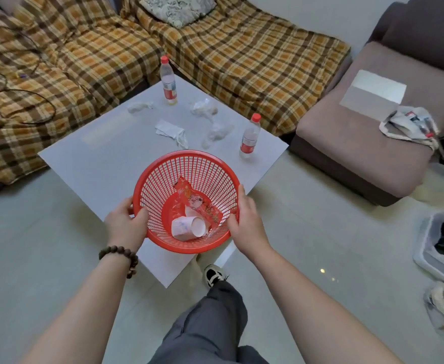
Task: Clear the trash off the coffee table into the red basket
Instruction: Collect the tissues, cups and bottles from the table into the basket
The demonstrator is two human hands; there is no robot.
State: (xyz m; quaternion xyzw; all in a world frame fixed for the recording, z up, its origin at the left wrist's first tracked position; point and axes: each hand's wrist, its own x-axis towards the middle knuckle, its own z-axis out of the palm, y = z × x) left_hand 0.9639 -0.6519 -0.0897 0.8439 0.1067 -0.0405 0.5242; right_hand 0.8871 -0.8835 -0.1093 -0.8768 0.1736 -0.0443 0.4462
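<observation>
Both hands grasp the red basket (pixel 186 200) by its rim: the left hand (pixel 125 222) curls over the near-left edge with the thumb inside, and the right hand (pixel 247 219) clasps the near-right edge. Whether the basket rests on the table (pixel 89 158) or is held just above its near corner cannot be told.

Inside, between the hands, lie a paper cup (pixel 188 227) on its side and a red wrapper (pixel 194 203), so some clearing looks already done.

Beyond the basket, most of the trash remains on the table. Just past the far rim sit a folded tissue (pixel 168 128) and a clear plastic scrap (pixel 215 134); further out lie a crumpled white wad (pixel 139 106) and another plastic bundle (pixel 202 107). A bottle (pixel 249 136) stands beyond the right hand, and a second bottle (pixel 168 81) at the far edge (both capped in red and upright).

By this count, six items are left and the task seems under halfway.
</observation>
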